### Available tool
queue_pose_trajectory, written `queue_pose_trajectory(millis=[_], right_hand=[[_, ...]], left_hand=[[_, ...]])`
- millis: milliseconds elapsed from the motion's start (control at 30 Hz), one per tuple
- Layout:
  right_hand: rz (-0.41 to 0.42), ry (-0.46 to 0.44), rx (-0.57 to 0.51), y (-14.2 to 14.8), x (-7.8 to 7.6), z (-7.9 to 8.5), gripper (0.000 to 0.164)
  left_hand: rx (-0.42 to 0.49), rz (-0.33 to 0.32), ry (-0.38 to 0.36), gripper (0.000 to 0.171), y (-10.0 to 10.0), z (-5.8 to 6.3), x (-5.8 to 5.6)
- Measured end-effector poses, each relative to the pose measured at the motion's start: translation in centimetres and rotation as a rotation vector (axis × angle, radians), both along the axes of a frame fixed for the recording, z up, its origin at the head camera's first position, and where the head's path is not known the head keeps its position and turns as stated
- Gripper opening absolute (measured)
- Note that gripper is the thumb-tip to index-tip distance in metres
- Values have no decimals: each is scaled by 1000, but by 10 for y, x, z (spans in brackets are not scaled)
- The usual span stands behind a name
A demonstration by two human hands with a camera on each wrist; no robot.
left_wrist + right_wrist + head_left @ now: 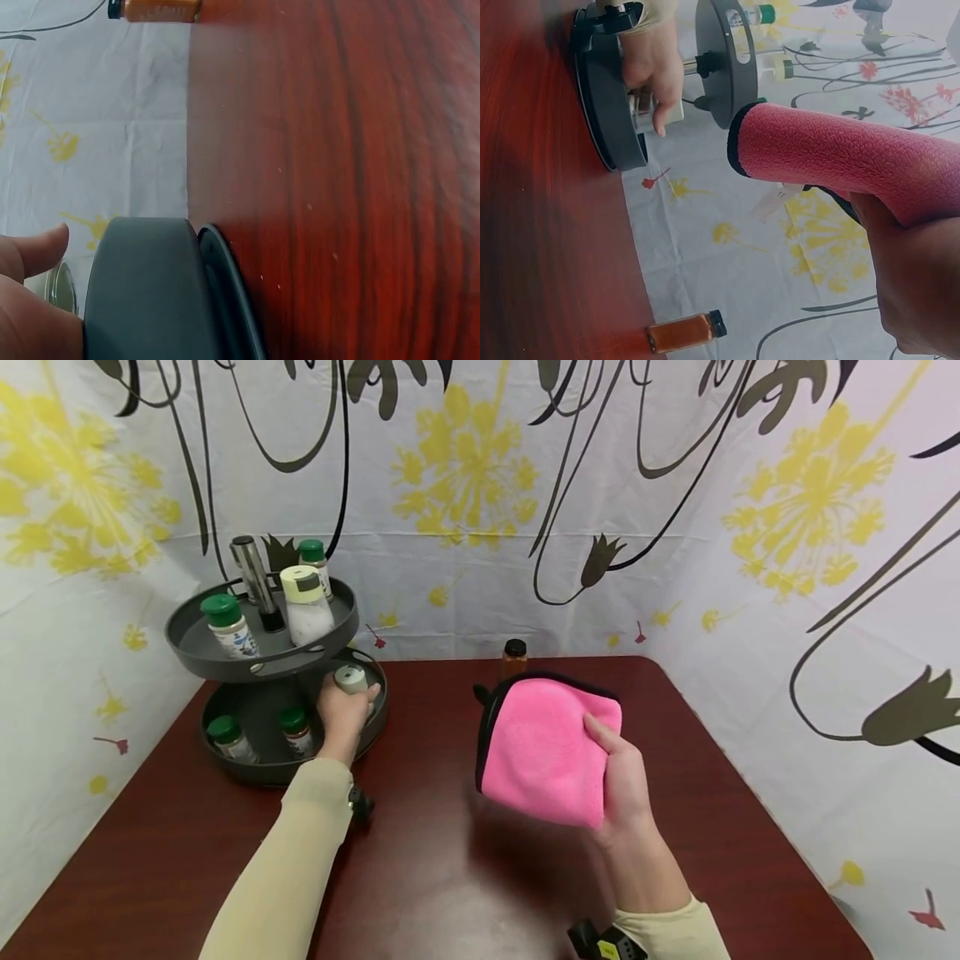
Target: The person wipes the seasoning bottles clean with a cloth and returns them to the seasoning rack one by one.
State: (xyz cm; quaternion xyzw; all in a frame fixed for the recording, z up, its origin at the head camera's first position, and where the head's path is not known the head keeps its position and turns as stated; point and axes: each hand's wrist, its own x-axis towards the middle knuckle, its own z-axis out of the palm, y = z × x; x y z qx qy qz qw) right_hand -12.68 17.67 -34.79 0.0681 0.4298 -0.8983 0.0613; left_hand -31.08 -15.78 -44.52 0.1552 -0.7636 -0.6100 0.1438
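My left hand (341, 714) reaches into the lower tier of a dark grey two-tier turntable (258, 772) and grips a clear jar with a pale lid (350, 677). In the right wrist view that jar (640, 105) stands inside the tier's rim, partly hidden by the fingers. My right hand (626, 785) holds a folded pink cloth (547, 752) with black edging above the table, thumb on its near face. The cloth (825, 146) shows its fleecy surface in the right wrist view. Behind it stands a bottle of orange-brown spice (681, 333) with a black cap.
The upper tier (262, 668) carries green-capped jars (231, 627), a cream-lidded shaker (307, 610) and a metal cylinder (257, 581). More green-capped jars (296, 731) sit on the lower tier. The reddish-brown table (405, 860) meets patterned cloth walls (450, 602) at the back and sides.
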Motion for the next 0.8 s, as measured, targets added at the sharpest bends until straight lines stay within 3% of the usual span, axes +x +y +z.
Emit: queue_pose_trajectory(millis=[267, 367, 500, 667, 800], right_hand=[[3, 5, 2, 0, 0, -3, 24], [-11, -6, 22, 4, -1, -2, 24], [-48, 10, 23, 15, -2, 1, 25], [-85, 43, -38, 30, -2, 1, 22], [-100, 34, -79, 37, -2, -1, 22]], left_hand=[[-184, 60, 99, 81, 2, -6, 8], [-269, 77, 175, 74, 10, -3, 14], [-425, 72, 296, 56, 28, 11, 23], [-529, -10, 428, 34, 54, 28, 34], [-522, -105, 427, 27, 73, 29, 32]])
